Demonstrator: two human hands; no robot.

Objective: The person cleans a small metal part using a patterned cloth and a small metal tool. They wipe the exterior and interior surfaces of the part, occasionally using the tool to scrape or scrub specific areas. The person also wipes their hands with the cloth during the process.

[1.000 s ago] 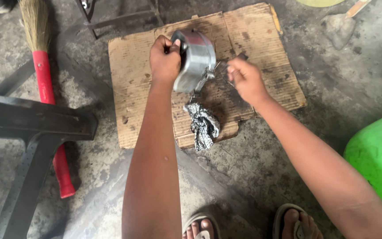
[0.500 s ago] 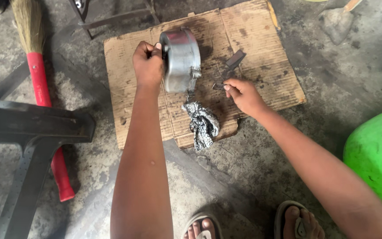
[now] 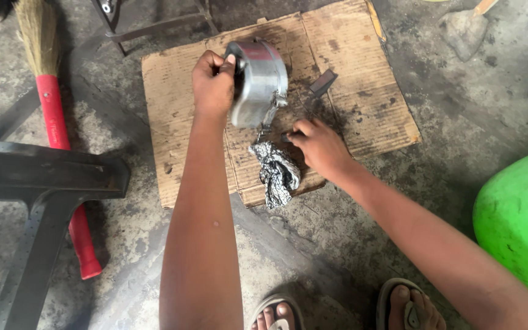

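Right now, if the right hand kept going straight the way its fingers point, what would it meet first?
The right hand points up and left across the cardboard. First in that line is probably the latch end of the round metal housing held in the left hand, though depth is unclear; the crumpled rag lies below that line.

drum [image 3: 258, 82]: dull grey metal | mat [image 3: 368, 104]: rough stained cardboard | rag [image 3: 276, 174]: crumpled patterned cloth
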